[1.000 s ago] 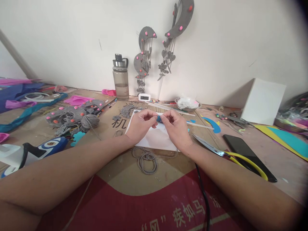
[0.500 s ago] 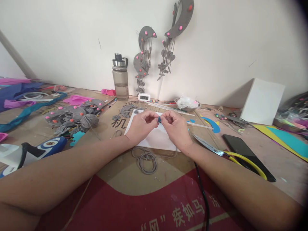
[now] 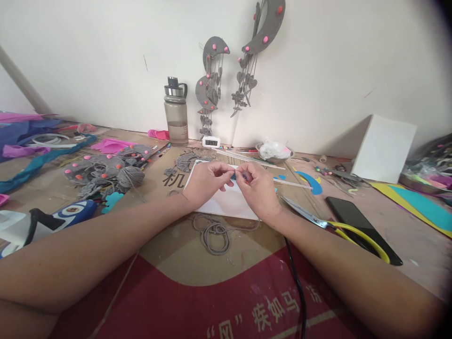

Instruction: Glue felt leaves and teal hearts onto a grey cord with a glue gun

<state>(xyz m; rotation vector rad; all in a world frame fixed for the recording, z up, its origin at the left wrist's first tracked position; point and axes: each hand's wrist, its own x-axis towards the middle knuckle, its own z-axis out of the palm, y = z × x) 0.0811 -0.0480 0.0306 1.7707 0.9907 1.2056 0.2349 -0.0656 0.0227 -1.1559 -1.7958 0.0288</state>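
Observation:
Both of my hands meet over a white sheet of paper [image 3: 226, 203] lying on the cardboard-covered table. My left hand [image 3: 206, 183] and my right hand [image 3: 259, 188] pinch a small blue piece [image 3: 233, 176] between their fingertips, so most of it is hidden. A loose coil of grey cord [image 3: 213, 233] lies just in front of my wrists. Scissors with yellow handles [image 3: 339, 228] rest to the right of my right wrist.
A black phone [image 3: 360, 227] lies at the right. A water bottle [image 3: 175, 113], a small white clock [image 3: 212, 141] and grey crescent mobiles [image 3: 212, 87] stand at the wall. Grey yarn and felt pieces [image 3: 113, 172] sit left. A white box [image 3: 384, 147] stands right. A black cable [image 3: 296, 287] runs forward.
My hands have drawn slightly closer together around the blue piece, which now shows less between the fingertips. Nothing else on the table has moved.

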